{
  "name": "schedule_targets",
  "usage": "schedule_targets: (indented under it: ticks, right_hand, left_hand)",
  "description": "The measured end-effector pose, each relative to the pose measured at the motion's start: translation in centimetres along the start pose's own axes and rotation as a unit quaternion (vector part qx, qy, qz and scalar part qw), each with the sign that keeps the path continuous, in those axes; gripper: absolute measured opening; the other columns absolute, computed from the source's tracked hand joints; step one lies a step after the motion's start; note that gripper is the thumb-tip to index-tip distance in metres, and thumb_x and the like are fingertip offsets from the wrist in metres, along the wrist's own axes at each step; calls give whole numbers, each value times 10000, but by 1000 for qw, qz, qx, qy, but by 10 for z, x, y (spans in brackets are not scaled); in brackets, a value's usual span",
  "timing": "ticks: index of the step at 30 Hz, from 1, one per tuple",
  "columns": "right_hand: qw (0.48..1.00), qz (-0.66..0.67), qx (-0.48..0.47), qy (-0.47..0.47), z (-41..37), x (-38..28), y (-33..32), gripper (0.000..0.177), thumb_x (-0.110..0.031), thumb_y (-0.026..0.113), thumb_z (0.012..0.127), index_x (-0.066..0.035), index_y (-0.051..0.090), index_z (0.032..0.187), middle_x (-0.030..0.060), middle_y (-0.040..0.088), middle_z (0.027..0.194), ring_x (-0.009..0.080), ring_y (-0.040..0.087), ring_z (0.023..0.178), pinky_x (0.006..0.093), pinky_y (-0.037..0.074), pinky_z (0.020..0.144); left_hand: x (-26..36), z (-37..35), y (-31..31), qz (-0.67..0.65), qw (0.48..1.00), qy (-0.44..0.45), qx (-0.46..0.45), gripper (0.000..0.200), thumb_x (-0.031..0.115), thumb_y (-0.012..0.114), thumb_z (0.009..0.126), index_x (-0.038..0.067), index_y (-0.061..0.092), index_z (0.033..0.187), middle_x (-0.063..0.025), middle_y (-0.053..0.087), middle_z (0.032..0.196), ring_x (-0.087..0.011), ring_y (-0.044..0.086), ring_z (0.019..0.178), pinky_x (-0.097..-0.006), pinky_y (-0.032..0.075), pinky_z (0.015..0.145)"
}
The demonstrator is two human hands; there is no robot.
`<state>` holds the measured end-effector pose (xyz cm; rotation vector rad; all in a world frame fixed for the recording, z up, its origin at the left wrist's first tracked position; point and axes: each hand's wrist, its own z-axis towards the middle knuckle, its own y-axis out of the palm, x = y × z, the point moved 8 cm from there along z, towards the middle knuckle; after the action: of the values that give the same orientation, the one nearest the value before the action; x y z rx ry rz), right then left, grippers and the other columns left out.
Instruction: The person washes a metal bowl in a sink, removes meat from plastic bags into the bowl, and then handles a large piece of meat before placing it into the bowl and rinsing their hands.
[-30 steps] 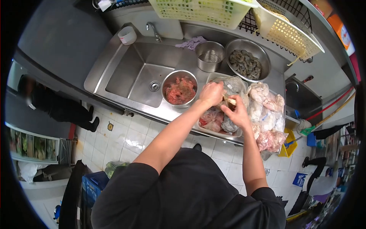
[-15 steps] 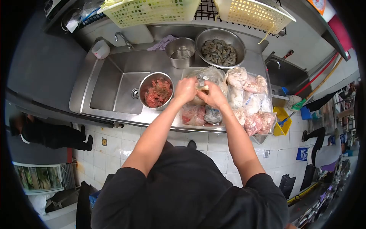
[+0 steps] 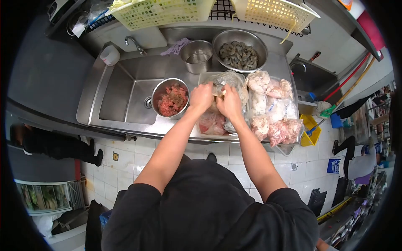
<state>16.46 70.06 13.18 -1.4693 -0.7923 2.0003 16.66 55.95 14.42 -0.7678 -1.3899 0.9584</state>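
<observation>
My left hand [image 3: 202, 97] and my right hand [image 3: 230, 102] are close together over a clear plastic tub [image 3: 202, 78]. Fingers of both are closed on a clear plastic bag [image 3: 218, 88], whose contents are hard to make out. Other bags lie in the tub below, one with pinkish meat [image 3: 212, 124]. To the right, a tray holds several bags of pale and pink meat [image 3: 277, 133]. Left of my hands stands a steel pot [image 3: 155, 101] of ground meat [image 3: 173, 101] with dark seasoning on top.
A steel bowl of shrimp [image 3: 239, 55] and an empty steel pot [image 3: 197, 57] stand behind. The sink [image 3: 121, 98] is at left, baskets [image 3: 163, 14] hang above. A yellow bucket [image 3: 309, 125] stands at right. Two people [image 3: 54, 144] [image 3: 362, 163] are at the sides.
My hands have shifted slightly, with the right hand turned more upright and its fingers nearer the bag's top. The view has moved a little.
</observation>
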Motion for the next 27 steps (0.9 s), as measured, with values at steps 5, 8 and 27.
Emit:
schedule_targets:
  ticks: [5,8,27]
  right_hand:
    - [998,-23,-47,-29,-23,-3,-4,325,-83,670,809,-8,655,1124,227,683,1066,477,631,1003,535,523,889]
    - [998,-3,-14,-59,-31,-7,-11,294,-39,650,793,5,661,1083,234,673,1056,485,622,998,521,521,895]
    - [834,512,11,203,-70,119,-8,401,130,497,835,-11,642,1181,5,650,983,101,596,865,242,478,781]
  left_hand:
    - [-31,13,4,-34,997,-62,-26,185,163,681,887,140,783,1040,-207,746,1030,-402,707,1014,-496,552,905]
    - [-44,24,1,-84,991,-99,-18,169,179,731,868,140,796,1019,-207,749,1021,-392,711,1010,-465,557,893]
    - [-49,88,96,-412,874,-234,-108,99,70,806,848,3,747,892,-88,743,833,-211,716,755,-365,604,675]
